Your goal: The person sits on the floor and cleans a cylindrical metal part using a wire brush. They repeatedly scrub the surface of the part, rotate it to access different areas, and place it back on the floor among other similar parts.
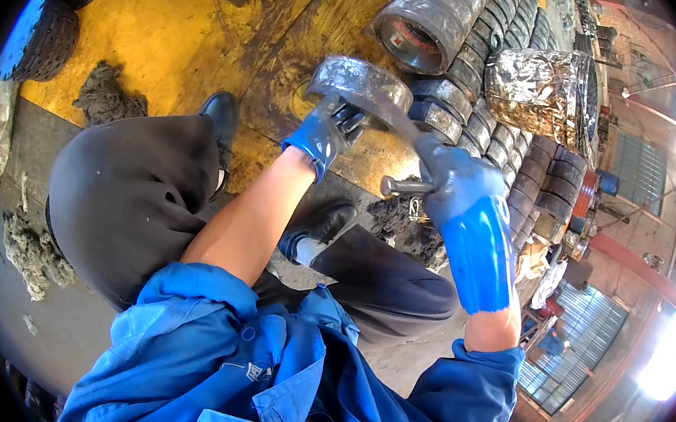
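My left hand [329, 134], in a blue and dark grey glove, grips the near edge of a thick worn metal ring [357, 80]. The ring is tilted above the yellow floor plate. My right hand [461, 182], in a long blue glove, is closed beside the ring's right side. From that fist a metal rod-like tool [406, 187] with a flared end sticks out to the left. A grey motion-smeared strip reaches from the same hand toward the ring; whether it belongs to the tool, I cannot tell.
The yellow, oil-stained plate [185, 29] lies in front. Beyond the ring stands a large metal cylinder [418, 33], with rows of metal rings [474, 126] and a stained bucket [537, 92] at right. Dark ribbed discs [44, 36] are at far left. Rag-like clumps [107, 94] lie near my feet.
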`<state>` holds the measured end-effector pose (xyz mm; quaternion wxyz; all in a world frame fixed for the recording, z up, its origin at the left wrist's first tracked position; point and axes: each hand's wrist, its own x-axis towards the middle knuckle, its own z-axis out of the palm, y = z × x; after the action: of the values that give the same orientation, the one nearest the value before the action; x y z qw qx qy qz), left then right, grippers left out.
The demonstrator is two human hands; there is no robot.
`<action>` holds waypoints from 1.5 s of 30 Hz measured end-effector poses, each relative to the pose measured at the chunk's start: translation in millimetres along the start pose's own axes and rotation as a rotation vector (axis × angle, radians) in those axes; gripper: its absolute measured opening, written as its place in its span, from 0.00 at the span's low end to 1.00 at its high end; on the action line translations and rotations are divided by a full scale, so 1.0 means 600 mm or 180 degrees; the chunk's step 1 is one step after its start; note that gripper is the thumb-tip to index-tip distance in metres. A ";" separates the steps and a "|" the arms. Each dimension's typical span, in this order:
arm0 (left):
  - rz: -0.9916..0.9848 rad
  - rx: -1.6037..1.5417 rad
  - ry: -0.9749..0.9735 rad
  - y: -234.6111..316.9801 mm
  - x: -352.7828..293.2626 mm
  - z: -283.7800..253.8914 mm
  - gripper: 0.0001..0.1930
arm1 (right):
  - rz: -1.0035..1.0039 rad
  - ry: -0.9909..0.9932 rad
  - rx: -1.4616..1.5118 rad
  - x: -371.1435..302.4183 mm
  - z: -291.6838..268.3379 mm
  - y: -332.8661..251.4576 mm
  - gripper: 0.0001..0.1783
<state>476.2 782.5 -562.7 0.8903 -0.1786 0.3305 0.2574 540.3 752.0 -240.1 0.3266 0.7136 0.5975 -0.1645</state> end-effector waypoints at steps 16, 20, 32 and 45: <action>0.0081 -0.0330 0.0125 -0.025 0.016 0.007 0.12 | -0.0040 0.0445 -0.0056 0.029 -0.003 0.002 0.36; 0.0246 -0.0295 -0.0013 -0.017 0.035 -0.002 0.12 | -0.0131 0.0127 -0.0210 0.038 -0.001 -0.021 0.19; 0.0258 -0.0202 -0.0025 -0.020 0.031 0.010 0.13 | -0.0046 0.0432 -0.0219 0.038 -0.014 -0.004 0.17; 0.0275 -0.0033 -0.0385 -0.028 0.023 -0.001 0.13 | -0.0647 0.0752 -0.0714 0.061 -0.004 -0.061 0.11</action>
<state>494.6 773.7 -570.2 0.8957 -0.1529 0.2822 0.3077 513.5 783.4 -270.9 0.3134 0.6231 0.7153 -0.0441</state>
